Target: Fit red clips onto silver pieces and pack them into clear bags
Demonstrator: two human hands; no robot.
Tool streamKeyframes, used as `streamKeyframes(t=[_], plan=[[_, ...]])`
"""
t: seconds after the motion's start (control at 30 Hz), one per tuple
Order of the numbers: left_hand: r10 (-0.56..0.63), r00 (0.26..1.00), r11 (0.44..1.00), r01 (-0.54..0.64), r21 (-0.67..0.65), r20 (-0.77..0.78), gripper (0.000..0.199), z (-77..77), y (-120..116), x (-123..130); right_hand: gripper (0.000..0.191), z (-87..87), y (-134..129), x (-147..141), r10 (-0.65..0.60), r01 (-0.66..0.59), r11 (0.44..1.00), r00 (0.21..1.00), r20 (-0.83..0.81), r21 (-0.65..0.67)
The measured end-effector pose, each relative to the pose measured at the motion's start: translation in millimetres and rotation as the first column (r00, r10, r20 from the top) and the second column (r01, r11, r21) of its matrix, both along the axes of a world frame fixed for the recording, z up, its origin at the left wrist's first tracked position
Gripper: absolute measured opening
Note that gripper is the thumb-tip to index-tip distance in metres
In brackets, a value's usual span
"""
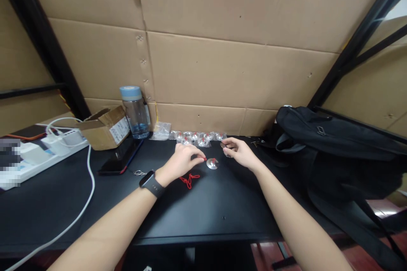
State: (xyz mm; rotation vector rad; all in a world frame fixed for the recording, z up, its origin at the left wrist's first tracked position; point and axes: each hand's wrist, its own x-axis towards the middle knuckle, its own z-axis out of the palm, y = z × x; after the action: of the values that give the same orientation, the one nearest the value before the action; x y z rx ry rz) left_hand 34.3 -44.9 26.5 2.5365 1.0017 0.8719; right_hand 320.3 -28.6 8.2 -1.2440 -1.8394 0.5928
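My left hand (186, 159), with a dark watch on its wrist, pinches a short bit of red cord (205, 159) between thumb and forefinger. Just right of those fingertips a silver domed disc (211, 164), like a small cymbal with red at its middle, lies on the black table. My right hand (238, 151) is closed around the edge of another shiny metal disc (227, 155), partly hidden by the fingers. Loose red cords (190, 180) lie below my left hand. Behind both hands several similar discs (203, 140) with red centres sit in clear wrapping.
At the left stand a blue-lidded bottle (135, 112), an open cardboard box (104, 129), a dark phone (116, 161) and a white power strip (41, 152) with a cable. A black backpack (337, 144) fills the right side. Cardboard panels (203, 67) close off the back.
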Motion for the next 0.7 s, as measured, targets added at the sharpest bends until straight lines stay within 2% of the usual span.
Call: streamKeyframes(t=[0.13,0.23,0.33,0.43,0.7], plan=[[0.151,0.982,0.988,-0.147,-0.040,0.112,0.019,3.3,-3,1,0.027,10.4,-18,-37,0.031,0.005,0.985,0.978,-0.208,0.170],[0.209,0.955,0.975,-0.186,-0.125,0.210,0.018,-0.4,-2,4,0.023,13.4,-31,-61,0.112,-0.054,0.974,0.960,-0.257,0.221],[0.194,0.934,0.976,-0.153,-0.156,0.299,0.016,-5.8,1,8,0.022,11.9,-40,-75,0.151,-0.092,0.969,0.955,-0.254,0.231],[0.160,0.918,0.985,-0.122,-0.125,0.364,0.014,-8.2,2,11,0.024,8.0,-42,-80,0.187,-0.126,0.964,0.945,-0.267,0.233],[0.159,0.910,0.986,-0.129,-0.103,0.382,0.014,-11.0,0,14,0.037,0.2,-38,-79,0.194,-0.123,0.967,0.923,-0.332,0.223]])
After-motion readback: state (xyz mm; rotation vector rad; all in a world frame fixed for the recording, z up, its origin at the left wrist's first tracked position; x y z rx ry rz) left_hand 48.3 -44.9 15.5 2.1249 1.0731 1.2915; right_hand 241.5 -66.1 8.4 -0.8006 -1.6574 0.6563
